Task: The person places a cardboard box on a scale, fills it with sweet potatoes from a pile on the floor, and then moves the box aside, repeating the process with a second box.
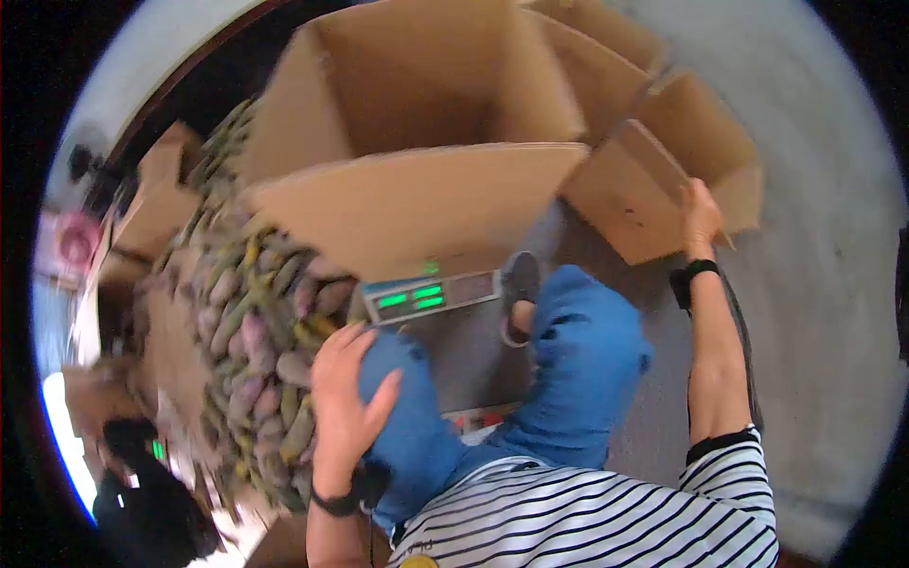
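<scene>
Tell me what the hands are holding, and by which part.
The right hand holds the rightmost box by the edge of its near side; the left hand holds nothing, resting at the left knee.

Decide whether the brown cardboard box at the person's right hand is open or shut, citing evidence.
Open: the inside walls of the brown cardboard box show beyond the edge that the right hand holds.

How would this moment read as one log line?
right hand: gripping edge of cardboard box at right; left hand: open, at left knee; scale display: lit green; tubers: heaped at left
</scene>
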Motion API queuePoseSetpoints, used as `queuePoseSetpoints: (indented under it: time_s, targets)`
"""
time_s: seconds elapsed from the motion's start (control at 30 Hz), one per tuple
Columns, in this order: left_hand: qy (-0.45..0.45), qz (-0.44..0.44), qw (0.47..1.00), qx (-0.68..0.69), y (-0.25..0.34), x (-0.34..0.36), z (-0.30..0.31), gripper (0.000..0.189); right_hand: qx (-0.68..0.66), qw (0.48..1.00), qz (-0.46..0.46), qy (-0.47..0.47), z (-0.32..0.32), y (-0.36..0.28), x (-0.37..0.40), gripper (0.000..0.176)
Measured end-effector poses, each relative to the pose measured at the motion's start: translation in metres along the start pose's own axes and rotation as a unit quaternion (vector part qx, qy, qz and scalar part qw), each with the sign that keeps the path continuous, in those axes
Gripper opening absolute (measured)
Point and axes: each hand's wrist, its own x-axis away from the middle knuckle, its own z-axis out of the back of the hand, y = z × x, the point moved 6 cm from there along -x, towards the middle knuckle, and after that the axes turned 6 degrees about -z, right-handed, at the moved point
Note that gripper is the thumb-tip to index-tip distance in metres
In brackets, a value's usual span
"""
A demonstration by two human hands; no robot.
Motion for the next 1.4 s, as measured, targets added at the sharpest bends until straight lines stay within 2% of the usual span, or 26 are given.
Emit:
queuePoseSetpoints:
  time_s: [0.03, 0.07, 0.1, 0.13, 0.17, 0.2, 0.23, 0.3, 0.37, 0.43, 0.5, 0.53, 0.6, 0.73, 0.8, 0.9, 1.13, 1.27, 1.33, 1.4]
  targets:
    - [0.009, -0.018, 1.000, -0.013, 0.001, 0.001, 0.000, 0.047, 0.006, 0.998, -0.030, -0.060, 0.001, -0.019, -0.002, 0.016]
    - [-0.001, -0.009, 1.000, -0.015, 0.000, 0.002, 0.000, 0.047, -0.155, 0.980, -0.115, -0.057, -0.048, 0.008, -0.006, 0.016]
    - [-0.001, -0.012, 1.000, -0.014, 0.001, 0.003, 0.001, 0.049, -0.001, 0.996, -0.038, -0.077, -0.033, -0.029, -0.001, 0.020]
    - [0.001, -0.014, 1.000, -0.019, 0.000, 0.006, 0.001, 0.050, 0.094, 0.990, -0.027, -0.102, -0.044, -0.035, -0.006, 0.022]
    - [0.017, -0.023, 1.000, -0.009, -0.002, 0.009, -0.001, 0.050, 0.023, 0.995, -0.023, -0.095, -0.028, -0.048, -0.005, 0.022]
    - [0.035, -0.042, 0.999, -0.003, 0.001, 0.009, 0.000, 0.052, -0.104, 0.987, -0.066, -0.108, -0.048, -0.021, -0.018, 0.024]
    - [0.034, -0.042, 0.999, 0.006, 0.000, 0.008, 0.001, 0.053, 0.050, 0.986, -0.007, -0.158, -0.032, -0.036, -0.020, 0.031]
    - [0.047, -0.045, 0.998, 0.018, -0.002, 0.008, -0.004, 0.054, 0.070, 0.983, 0.037, -0.165, -0.036, -0.035, -0.027, 0.037]
    - [0.055, -0.047, 0.997, 0.025, -0.001, 0.004, -0.008, 0.055, 0.006, 0.979, 0.202, -0.011, 0.009, -0.070, -0.029, 0.036]
    - [0.056, -0.056, 0.996, 0.030, 0.003, 0.001, -0.012, 0.056, -0.152, 0.958, 0.230, -0.084, 0.085, -0.162, -0.006, 0.031]
    - [0.060, -0.071, 0.995, 0.021, 0.006, -0.002, -0.017, 0.058, -0.227, 0.918, 0.306, -0.110, 0.142, -0.237, 0.018, 0.027]
    - [0.061, -0.071, 0.995, 0.021, 0.007, 0.000, -0.018, 0.058, -0.227, 0.918, 0.307, -0.110, 0.158, -0.259, 0.026, 0.027]
    - [0.054, -0.069, 0.995, 0.039, 0.011, -0.001, -0.020, 0.060, -0.201, 0.899, 0.386, -0.061, 0.181, -0.299, 0.040, 0.024]
    - [0.059, -0.070, 0.995, 0.047, 0.009, 0.001, -0.027, 0.063, -0.286, 0.883, 0.359, -0.096, 0.167, -0.338, 0.057, 0.022]
    - [0.058, -0.070, 0.995, 0.051, 0.010, 0.002, -0.026, 0.063, -0.222, 0.909, 0.352, -0.037, 0.161, -0.341, 0.071, 0.022]
    - [0.048, -0.076, 0.994, 0.064, 0.010, 0.000, -0.029, 0.064, -0.226, 0.902, 0.367, 0.007, 0.164, -0.341, 0.078, 0.024]
    - [0.027, -0.078, 0.994, 0.073, 0.013, -0.007, -0.035, 0.067, -0.220, 0.902, 0.371, 0.019, 0.162, -0.340, 0.078, 0.023]
    - [0.037, -0.071, 0.991, 0.104, 0.009, -0.001, -0.028, 0.065, -0.197, 0.908, 0.369, -0.019, 0.162, -0.344, 0.075, 0.024]
    - [0.068, -0.007, 0.977, 0.200, -0.015, 0.007, -0.021, 0.063, -0.188, 0.911, 0.365, -0.043, 0.161, -0.344, 0.074, 0.026]
    - [0.079, 0.043, 0.975, 0.202, -0.048, 0.018, -0.011, 0.054, -0.185, 0.913, 0.357, -0.065, 0.161, -0.343, 0.074, 0.028]
